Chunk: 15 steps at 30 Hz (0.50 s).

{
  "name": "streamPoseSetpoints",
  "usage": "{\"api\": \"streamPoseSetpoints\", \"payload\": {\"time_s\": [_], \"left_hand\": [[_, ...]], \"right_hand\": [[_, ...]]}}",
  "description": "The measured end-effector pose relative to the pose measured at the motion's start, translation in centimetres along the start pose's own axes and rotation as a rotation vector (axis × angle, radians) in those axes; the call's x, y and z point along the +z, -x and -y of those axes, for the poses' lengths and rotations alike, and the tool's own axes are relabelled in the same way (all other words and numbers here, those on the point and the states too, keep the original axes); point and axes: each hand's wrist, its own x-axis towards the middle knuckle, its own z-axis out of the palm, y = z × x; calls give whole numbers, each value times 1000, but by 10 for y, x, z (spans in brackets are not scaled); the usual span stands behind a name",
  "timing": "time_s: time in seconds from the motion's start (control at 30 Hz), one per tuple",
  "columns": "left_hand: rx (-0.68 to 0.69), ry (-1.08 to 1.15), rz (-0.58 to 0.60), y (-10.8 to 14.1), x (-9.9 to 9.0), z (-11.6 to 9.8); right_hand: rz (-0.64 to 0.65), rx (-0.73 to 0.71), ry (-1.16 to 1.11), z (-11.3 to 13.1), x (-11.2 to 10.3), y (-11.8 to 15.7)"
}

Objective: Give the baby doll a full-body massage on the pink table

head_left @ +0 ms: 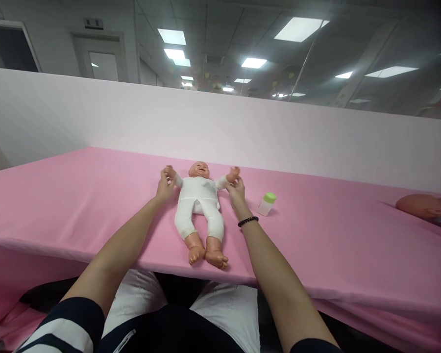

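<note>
While your left hand and right hand pinch the wrists of the baby doll, expect a light, soft body; those wrists seem the surest hold.

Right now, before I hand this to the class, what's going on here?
A person's left hand and right hand each hold a hand of a baby doll, which lies on its back in a white outfit on a pink-covered table. A small bottle with a green cap sits just beyond the right hand, untouched. Another doll's head shows at the far right of the table.
</note>
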Motion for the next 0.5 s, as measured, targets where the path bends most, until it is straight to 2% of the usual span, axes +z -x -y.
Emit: {"api": "streamPoseSetpoints", "payload": {"time_s": [0.07,0.13,0.17,0.23,0.3,0.37,0.43,0.5], "left_hand": [[199,-200,237,6,3,-11],[340,-370,426,10,3,-19],[369,-425,462,11,3,-21],[381,-475,463,11,2,-21],[352,-440,428,11,2,-17],[267,-312,323,9,2,-12],[138,-119,140,4,2,-5],[-28,90,-85,-3,0,4]], "right_hand": [[292,-74,138,9,9,9],[491,-108,255,15,15,19],[534,-112,288,17,16,23],[524,-100,305,19,17,27],[474,-93,275,18,17,26],[381,-107,191,15,16,21],[211,-87,72,7,13,11],[-2,7,-19,-5,6,0]]}}
